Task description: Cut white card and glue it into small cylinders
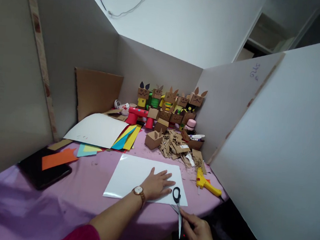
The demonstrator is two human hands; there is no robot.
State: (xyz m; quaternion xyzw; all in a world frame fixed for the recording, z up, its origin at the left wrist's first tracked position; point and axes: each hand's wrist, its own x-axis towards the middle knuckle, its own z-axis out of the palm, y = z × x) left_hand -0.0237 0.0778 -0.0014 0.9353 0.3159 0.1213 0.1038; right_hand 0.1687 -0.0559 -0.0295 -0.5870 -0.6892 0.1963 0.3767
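A glossy white sheet of paper (pixel 132 174) lies on the purple cloth in front of me. My left hand (pixel 158 184), with a watch on its wrist, rests flat on the sheet with its fingers spread. At the sheet's near right corner, my right hand (pixel 198 231) pinches a pair of scissors (pixel 179 220) near the middle. One black handle loop points away from me, over the paper, and a blade points down towards me. The other loop is hard to make out.
A yellow glue gun (pixel 207 184) lies at right, beside a heap of cardboard scraps (pixel 174 146). Several cardboard-headed figures (pixel 170 97) stand behind. Coloured sheets (pixel 128 137) and a large white sheet (pixel 97 129) are at left, near an orange paper piece (pixel 58 159) on a black device (pixel 41 178). Partition walls enclose the table.
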